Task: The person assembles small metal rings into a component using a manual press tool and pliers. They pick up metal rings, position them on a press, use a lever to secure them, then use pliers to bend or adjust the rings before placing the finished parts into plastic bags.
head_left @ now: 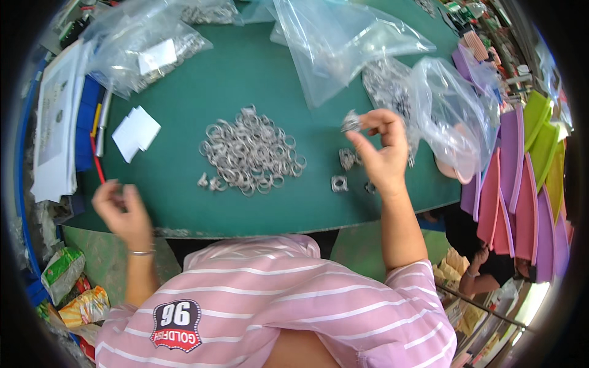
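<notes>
My right hand [386, 147] is raised over the right side of the green table, pinching a small grey metal part [351, 121] between thumb and fingers. Beneath and beside it lie a square metal piece with a round hole [338, 183], a small metal cluster [348, 159] and another small part [370, 187], partly hidden. At the left table edge, my left hand [124, 214] is blurred, its thumb apart from curled fingers and nothing visible between them. Its fingertips are near the end of a thin red stick [98, 161]. A heap of grey metal rings [251, 153] lies mid-table.
White paper slips [135, 132] lie left of the heap. Clear plastic bags [331, 49] sit at the back, and one bag of metal parts [389, 89] is at right. A blue tray [86, 132] borders the left. Purple and pink bins [509, 159] stack at far right.
</notes>
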`<state>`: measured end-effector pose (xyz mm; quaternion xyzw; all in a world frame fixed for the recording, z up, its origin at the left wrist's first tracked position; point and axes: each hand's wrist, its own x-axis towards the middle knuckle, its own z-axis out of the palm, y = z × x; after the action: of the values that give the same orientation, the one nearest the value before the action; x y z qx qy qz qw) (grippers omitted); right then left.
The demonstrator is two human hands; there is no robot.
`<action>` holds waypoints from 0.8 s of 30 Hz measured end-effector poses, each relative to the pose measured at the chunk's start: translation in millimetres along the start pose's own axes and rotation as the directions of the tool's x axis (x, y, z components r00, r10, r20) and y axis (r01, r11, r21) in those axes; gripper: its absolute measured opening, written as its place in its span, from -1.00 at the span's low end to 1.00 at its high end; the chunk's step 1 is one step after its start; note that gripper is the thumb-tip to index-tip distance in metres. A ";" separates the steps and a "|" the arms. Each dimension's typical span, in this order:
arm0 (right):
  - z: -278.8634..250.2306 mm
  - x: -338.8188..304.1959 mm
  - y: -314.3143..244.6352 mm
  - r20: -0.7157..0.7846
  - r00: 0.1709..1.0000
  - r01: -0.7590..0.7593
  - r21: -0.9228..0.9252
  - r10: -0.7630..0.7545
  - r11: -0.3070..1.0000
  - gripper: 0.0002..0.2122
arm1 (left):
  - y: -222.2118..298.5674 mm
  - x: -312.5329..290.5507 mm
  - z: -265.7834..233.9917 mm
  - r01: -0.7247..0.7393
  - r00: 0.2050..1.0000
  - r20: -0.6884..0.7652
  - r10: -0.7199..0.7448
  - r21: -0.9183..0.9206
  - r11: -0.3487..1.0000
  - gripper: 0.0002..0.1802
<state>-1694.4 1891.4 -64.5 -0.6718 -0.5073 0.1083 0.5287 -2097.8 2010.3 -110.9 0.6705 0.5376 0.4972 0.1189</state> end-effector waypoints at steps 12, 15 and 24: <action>-11.1 -111.5 -17.1 -0.123 0.992 -0.045 -0.344 0.002 0.938 -0.79 | -101.5 31.8 -67.1 -0.027 0.959 0.258 -0.118 0.497 0.868 -0.73; -2.9 -128.5 -16.6 -0.186 0.982 -0.081 -0.348 0.016 0.934 -0.79 | -133.2 31.2 -78.6 -0.057 0.977 0.210 -0.035 0.418 0.907 -0.74; -7.0 -127.3 -5.7 -0.274 0.962 -0.139 -0.432 0.016 0.891 -0.80 | -148.3 49.6 -63.4 -0.220 0.965 0.234 0.121 0.459 0.861 -0.70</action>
<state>-1751.7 1785.5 -106.7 -0.8035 -0.4164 -0.0803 0.4177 -2241.2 2086.5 -156.9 0.7699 0.5680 0.2877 -0.0434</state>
